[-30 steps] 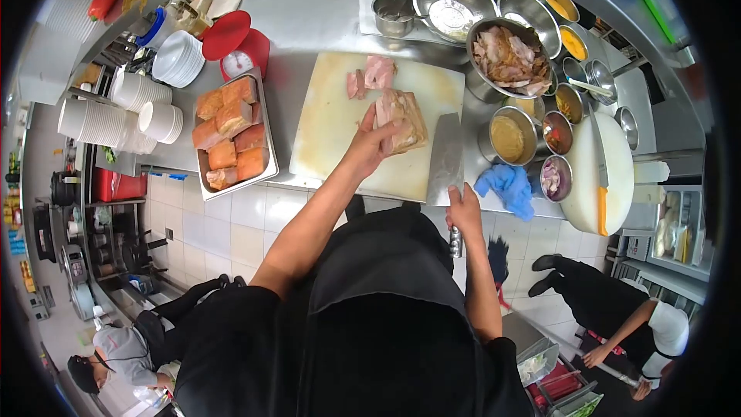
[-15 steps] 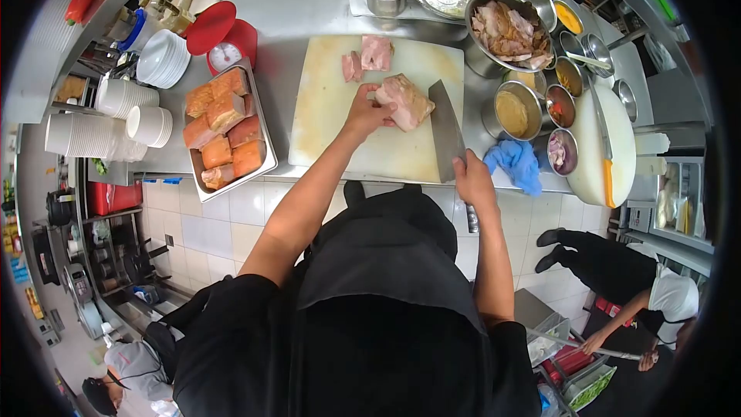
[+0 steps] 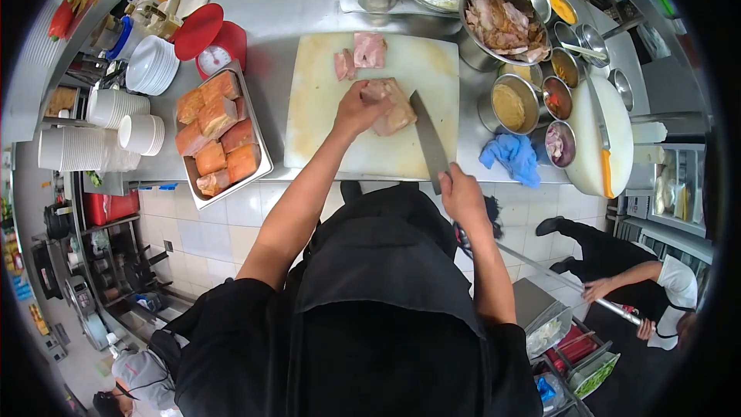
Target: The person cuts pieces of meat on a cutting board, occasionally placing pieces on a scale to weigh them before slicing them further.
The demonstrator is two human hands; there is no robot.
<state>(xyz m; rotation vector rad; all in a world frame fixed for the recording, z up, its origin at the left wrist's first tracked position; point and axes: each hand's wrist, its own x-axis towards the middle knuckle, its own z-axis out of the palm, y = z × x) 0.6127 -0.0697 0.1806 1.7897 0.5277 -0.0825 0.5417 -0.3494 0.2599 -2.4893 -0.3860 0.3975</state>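
On the white cutting board (image 3: 324, 127) lies a thick chunk of pork (image 3: 396, 112). My left hand (image 3: 361, 110) is closed on its left side, fingers bent over the meat. A cleaver (image 3: 430, 135) is gripped by its handle in my right hand (image 3: 465, 199). Its broad blade slants over the board, the tip end close to the chunk's right side. Two smaller pieces lie behind my left hand: a larger cut piece of pork (image 3: 370, 50) and a narrower pork piece (image 3: 344, 65).
Left stands a metal tray (image 3: 258, 143) of browned meat blocks, beside a red scale (image 3: 231, 42) and stacked white bowls (image 3: 141, 133). Right are a bowl of sliced meat (image 3: 505, 27), sauce pots, a blue cloth (image 3: 512, 159) and a yellow-handled knife (image 3: 605, 162). A co-worker (image 3: 641, 278) holds a long pole.
The cleaver has moved left toward the chunk, and its blade now appears narrower. My left hand still holds the meat. The co-worker's pole now reaches behind my right forearm.
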